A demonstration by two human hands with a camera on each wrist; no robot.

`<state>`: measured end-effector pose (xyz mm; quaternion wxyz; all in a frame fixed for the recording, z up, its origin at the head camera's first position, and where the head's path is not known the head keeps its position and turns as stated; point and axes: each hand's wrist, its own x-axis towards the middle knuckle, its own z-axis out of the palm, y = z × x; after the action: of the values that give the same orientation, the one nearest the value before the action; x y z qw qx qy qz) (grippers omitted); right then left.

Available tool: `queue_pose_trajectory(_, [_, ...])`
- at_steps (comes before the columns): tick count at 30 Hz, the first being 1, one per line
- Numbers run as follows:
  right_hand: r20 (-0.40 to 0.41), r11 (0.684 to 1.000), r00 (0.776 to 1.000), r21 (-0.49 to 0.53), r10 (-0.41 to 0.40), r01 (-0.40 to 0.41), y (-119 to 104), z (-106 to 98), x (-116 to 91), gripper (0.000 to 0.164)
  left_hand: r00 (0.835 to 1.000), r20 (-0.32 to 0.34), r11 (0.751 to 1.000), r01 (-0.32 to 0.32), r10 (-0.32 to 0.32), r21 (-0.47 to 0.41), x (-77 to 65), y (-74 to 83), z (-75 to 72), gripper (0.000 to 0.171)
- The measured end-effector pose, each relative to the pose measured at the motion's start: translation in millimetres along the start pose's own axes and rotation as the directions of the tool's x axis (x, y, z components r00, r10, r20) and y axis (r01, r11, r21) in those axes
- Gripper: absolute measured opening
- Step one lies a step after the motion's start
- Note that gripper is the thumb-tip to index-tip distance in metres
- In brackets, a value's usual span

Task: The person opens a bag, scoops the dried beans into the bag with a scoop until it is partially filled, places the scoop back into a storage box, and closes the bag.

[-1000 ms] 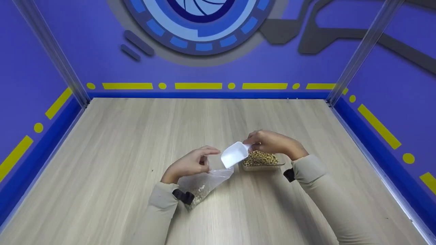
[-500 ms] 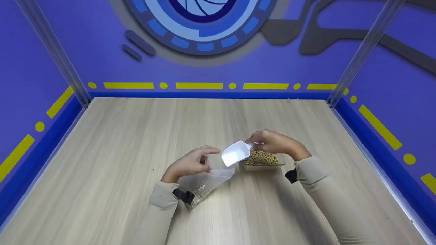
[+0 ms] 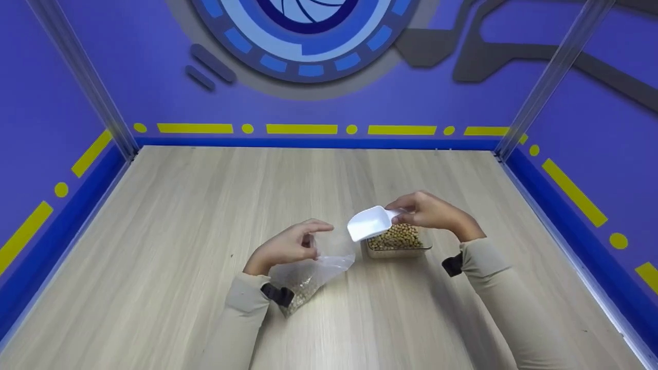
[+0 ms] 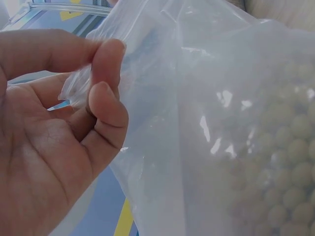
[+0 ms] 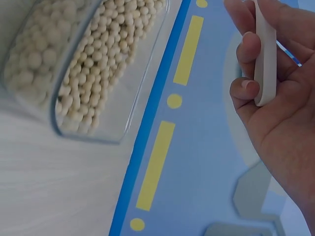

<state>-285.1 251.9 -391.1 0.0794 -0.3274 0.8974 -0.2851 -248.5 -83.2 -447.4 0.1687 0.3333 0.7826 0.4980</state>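
Note:
My left hand (image 3: 290,244) pinches the upper edge of a clear plastic bag (image 3: 308,280), whose mouth stands up toward the right. Soybeans (image 4: 290,182) fill the bag's lower part in the left wrist view. In my right hand (image 3: 429,211) is a white plastic scoop (image 3: 369,224), gripped by its handle (image 5: 266,59). The scoop's bowl faces me with no beans showing in it, and it overlaps the left side of a clear box (image 3: 396,254) in the head view. Soybeans (image 5: 106,44) lie piled inside that box.
Both forearms reach over a wood-grain table (image 3: 205,205). Blue printed panels (image 3: 329,103) wall it at the back and both sides, with metal posts at the corners. The box stands to the right of the bag, a short gap between them.
My right hand has carried the scoop to the right and slightly up, away from the bag's mouth and over the box. My left hand and the bag stay nearly still.

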Motion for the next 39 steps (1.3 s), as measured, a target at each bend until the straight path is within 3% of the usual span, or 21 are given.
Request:
queue_pose_trajectory(3, [-0.003, 0.998, 0.998, 0.010, 0.059, -0.059, 4.5, -4.7, -5.4, 0.028, 1.000, 0.004, 1.000, -0.001, 0.001, 0.001, 0.1, 0.5, -0.2, 0.059])
queue_pose_trajectory(9, [-0.001, 0.995, 0.995, -0.008, 0.098, -0.098, 16.8, -14.2, -16.7, 0.030, 1.000, 0.012, 1.000, -0.005, 0.005, 0.009, 0.1, 2.7, -0.6, 0.060])
queue_pose_trajectory(18, [-0.022, 0.985, 0.997, -0.156, 0.075, -0.078, 29.6, -27.1, -29.0, 0.025, 1.000, 0.021, 1.000, 0.007, -0.007, 0.014, -1.1, 5.1, -1.1, 0.060])
queue_pose_trajectory(39, [0.042, 0.910, 0.996, -0.412, 0.079, -0.055, 17.9, -40.8, -37.6, 0.026, 1.000, 0.009, 1.000, 0.004, -0.004, 0.014, -2.4, 3.6, -1.3, 0.060])
